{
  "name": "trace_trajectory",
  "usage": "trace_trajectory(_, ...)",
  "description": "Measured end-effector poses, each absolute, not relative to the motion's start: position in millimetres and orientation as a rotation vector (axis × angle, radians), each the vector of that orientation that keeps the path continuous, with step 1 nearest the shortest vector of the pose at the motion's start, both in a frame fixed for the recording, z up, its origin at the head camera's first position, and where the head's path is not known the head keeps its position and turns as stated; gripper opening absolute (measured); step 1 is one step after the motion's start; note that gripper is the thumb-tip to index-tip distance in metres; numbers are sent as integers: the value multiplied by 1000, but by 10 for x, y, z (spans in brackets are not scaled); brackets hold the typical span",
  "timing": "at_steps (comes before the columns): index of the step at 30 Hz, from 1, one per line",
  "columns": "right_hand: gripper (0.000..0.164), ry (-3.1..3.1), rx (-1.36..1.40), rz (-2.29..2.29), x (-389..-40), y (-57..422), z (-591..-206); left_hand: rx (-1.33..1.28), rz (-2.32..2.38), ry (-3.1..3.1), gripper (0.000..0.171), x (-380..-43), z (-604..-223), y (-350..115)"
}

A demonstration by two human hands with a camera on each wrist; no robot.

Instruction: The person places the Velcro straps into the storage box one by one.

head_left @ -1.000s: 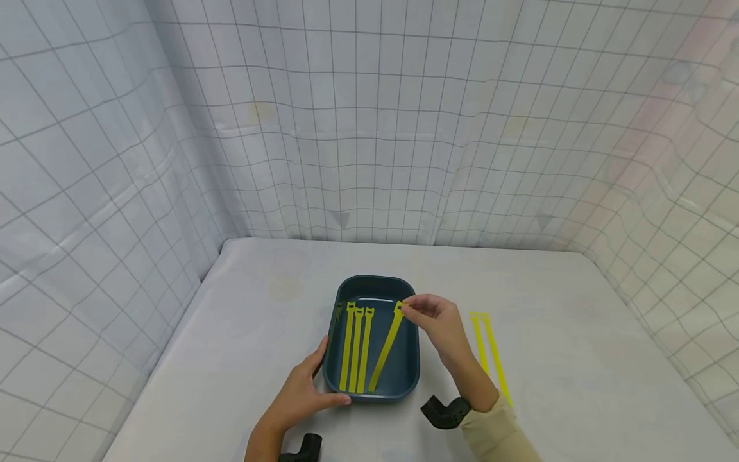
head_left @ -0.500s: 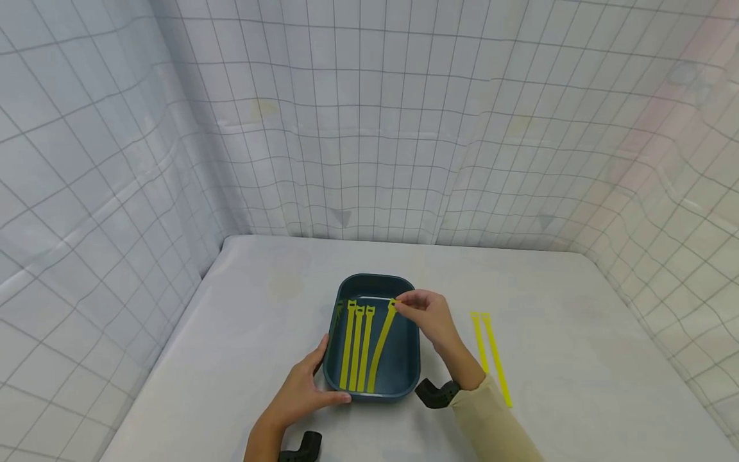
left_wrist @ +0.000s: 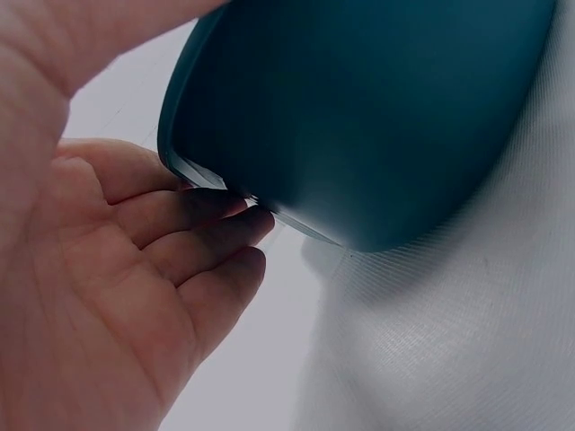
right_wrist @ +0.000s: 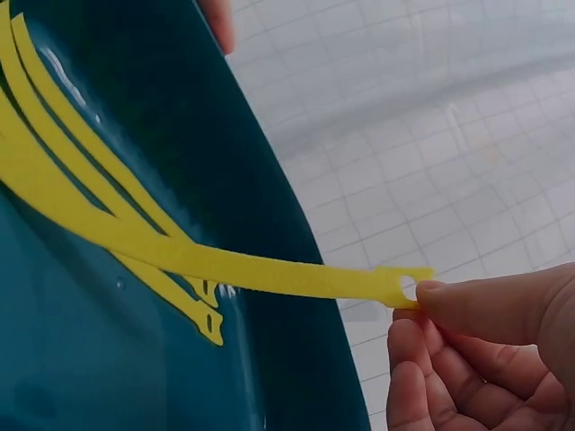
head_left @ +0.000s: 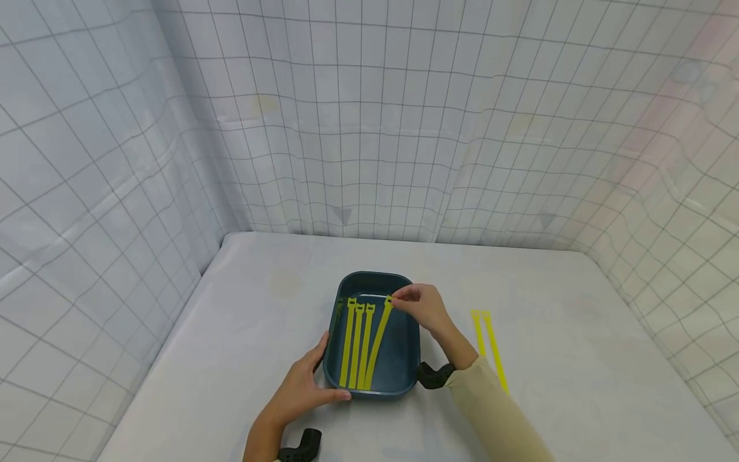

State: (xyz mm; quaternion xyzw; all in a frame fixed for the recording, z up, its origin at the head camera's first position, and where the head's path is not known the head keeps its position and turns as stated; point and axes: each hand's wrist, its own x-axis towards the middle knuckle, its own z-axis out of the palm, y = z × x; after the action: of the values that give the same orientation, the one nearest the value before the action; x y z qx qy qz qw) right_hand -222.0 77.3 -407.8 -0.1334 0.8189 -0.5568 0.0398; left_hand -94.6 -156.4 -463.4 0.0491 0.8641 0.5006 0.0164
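A dark teal tray (head_left: pixel 399 362) stands on the white table. My left hand (head_left: pixel 297 388) grips its near left corner, the thumb along the near wall and the fingers against the left wall; in the left wrist view the fingertips touch the tray wall (left_wrist: pixel 359 117). Three yellow hook-and-loop cable ties (head_left: pixel 356 346) lie side by side in the tray's left half. My right hand (head_left: pixel 426 309) pinches the slotted head of another yellow cable tie (right_wrist: pixel 269 273) between thumb and fingers. Its head is raised above the right wall, and its tail slants down beside the others.
Two more yellow cable ties (head_left: pixel 492 343) lie on the table right of the tray, partly hidden behind the right sleeve (head_left: pixel 491 404). Gridded white curtains (head_left: pixel 369 128) enclose the table at the back and sides.
My right hand has moved left and slightly away from me, bringing the held cable tie closer to the three in the tray. The left hand keeps its hold on the tray.
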Motion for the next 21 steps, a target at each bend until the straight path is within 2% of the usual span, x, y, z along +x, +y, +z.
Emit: trace_trajectory(21,8,2627,-430,-1447,-2443,658,-4172,135,1532,2704,118,-942,-4648,-1558)
